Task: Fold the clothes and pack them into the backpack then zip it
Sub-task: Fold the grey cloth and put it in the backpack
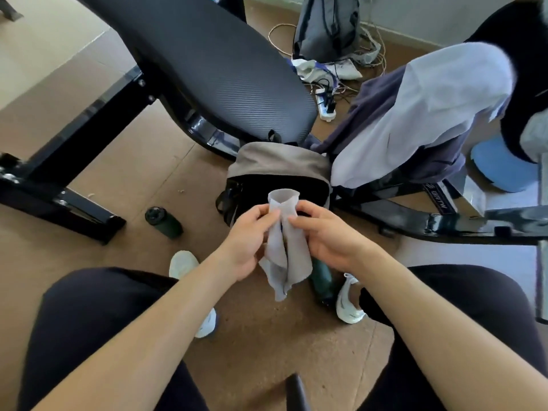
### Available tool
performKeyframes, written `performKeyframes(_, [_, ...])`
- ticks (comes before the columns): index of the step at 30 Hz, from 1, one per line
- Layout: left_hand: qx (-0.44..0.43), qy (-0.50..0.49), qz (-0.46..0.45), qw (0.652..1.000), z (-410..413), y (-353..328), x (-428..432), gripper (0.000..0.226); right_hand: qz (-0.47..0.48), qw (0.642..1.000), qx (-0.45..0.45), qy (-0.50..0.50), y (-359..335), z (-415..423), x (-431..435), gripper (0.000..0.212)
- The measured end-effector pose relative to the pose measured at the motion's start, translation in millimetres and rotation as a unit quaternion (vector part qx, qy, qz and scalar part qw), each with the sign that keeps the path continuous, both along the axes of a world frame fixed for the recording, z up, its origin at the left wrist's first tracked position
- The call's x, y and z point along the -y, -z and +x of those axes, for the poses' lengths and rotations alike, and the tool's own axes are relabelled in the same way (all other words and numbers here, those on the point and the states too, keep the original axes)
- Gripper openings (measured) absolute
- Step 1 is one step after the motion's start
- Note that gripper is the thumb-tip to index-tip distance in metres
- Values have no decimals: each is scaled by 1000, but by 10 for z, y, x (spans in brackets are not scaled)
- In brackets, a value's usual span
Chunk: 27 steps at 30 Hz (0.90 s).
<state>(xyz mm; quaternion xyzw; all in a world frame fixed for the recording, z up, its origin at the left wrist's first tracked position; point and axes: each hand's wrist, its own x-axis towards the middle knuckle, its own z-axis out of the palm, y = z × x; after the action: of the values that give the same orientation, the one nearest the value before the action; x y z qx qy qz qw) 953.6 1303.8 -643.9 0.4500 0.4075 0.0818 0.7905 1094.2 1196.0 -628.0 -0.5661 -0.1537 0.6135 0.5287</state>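
A small grey cloth (286, 247) hangs between both hands over the floor, its top end rolled into a loop. My left hand (247, 235) pinches its left edge near the top. My right hand (327, 235) pinches the right edge at the same height. Just beyond the hands stands a grey-brown backpack (278, 161) with its dark main compartment open toward me. A light lavender garment (430, 114) lies over a dark navy one (376, 99) on the bench at the right.
A black padded bench (207, 63) stretches to the upper left. A dark green bottle (164, 222) lies on the cork floor; another dark green object (323, 277) sits between my white shoes. A second grey bag (326, 25), cables and a power strip (326, 105) are behind.
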Motion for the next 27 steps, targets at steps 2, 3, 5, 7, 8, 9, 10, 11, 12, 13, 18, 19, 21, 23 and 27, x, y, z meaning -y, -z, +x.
performKeyframes(2, [-2,-2,5,1000,14,-20,-26,28,18,999,-21,-44,-14,-1,-37,39])
performKeyframes(3, [0,-5,5,1000,19,-38,-51,28,27,997,-25,-61,-6,23,-52,43])
performKeyframes(5, [15,-2,0,1000,22,-68,-107,29,35,996,-29,-81,2,79,-79,55])
performKeyframes(7, [32,6,-7,999,13,-84,-140,35,39,994,-34,-98,11,115,-91,69])
performKeyframes(8, [40,13,-7,999,8,-72,-153,39,42,993,-38,-105,13,122,-95,73])
performKeyframes(9, [47,20,-7,999,5,-67,-159,43,46,992,-40,-111,20,124,-96,76])
performKeyframes(10, [52,28,-4,998,4,-55,-165,45,50,991,-43,-113,20,121,-97,76])
performKeyframes(11, [54,35,-1,998,6,-54,-167,46,53,991,-43,-112,28,122,-98,76])
performKeyframes(12, [55,40,2,998,10,-46,-175,46,54,992,-38,-105,21,116,-98,74])
performKeyframes(13, [53,44,5,998,12,-43,-188,45,53,994,-27,-90,27,120,-101,71])
performKeyframes(18, [27,45,24,998,-18,20,-236,53,15,999,40,29,3,143,-115,46])
performKeyframes(19, [26,50,22,998,-25,24,-218,55,15,998,48,33,8,137,-106,43])
performKeyframes(21, [37,55,13,998,-29,7,-167,50,17,997,69,29,6,97,-91,42])
performKeyframes(23, [51,54,7,997,-24,-22,-120,41,21,995,93,12,-12,37,-85,42])
performKeyframes(27, [59,35,-5,998,-16,-39,-88,37,23,997,75,22,9,12,-89,38])
